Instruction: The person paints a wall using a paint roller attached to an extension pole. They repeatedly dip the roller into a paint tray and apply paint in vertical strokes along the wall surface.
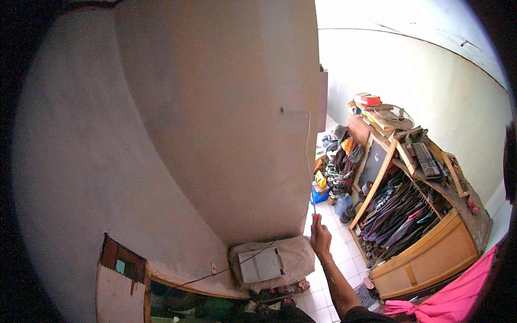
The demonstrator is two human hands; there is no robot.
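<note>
My right hand [320, 239] is raised and closed around the handle of a paint roller [308, 161]. The roller's thin bent rod reaches upward from my fist, and its pale roller head [295, 111] lies against or just in front of the tall beige-grey wall [215, 118]. At this size I cannot tell whether the head touches the wall. A thin band shows around my right wrist. My left hand is out of the picture.
At the right stands a wooden wardrobe [425, 253] full of hanging clothes, with a keyboard [425, 160] and a fan [396, 116] on top. A light box [262, 265] lies on a covered surface below the wall. Pink cloth [458, 288] hangs lower right.
</note>
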